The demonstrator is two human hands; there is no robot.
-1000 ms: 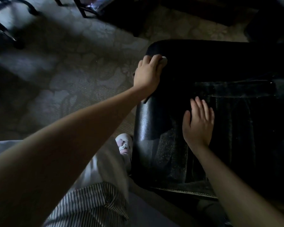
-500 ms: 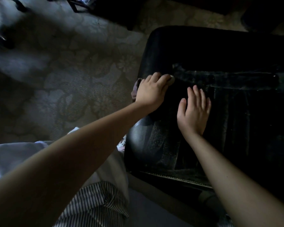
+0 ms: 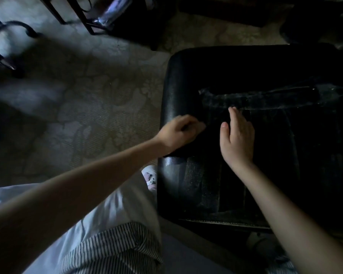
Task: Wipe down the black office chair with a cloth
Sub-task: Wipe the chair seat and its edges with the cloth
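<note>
The black office chair (image 3: pixel 265 76) fills the right half of the head view, its dusty padded seat facing up. My left hand (image 3: pixel 176 133) lies on the seat's left side with fingers curled over a pale cloth (image 3: pixel 201 126), of which only a small bit shows past the fingertips. My right hand (image 3: pixel 238 139) rests flat on the middle of the seat, fingers straight and pointing away from me. Streaks and dust mark the seat ahead of both hands.
Patterned carpet (image 3: pixel 87 115) covers the floor to the left. Dark furniture legs (image 3: pixel 71 14) and a chair base (image 3: pixel 14 30) stand at the top left. My foot in a pale slipper (image 3: pixel 151 177) is beside the seat's left edge; my light trousers and striped hem fill the bottom.
My left hand with the cloth has slid along the seat's left side from the far corner toward me. The right hand has stayed flat on the seat.
</note>
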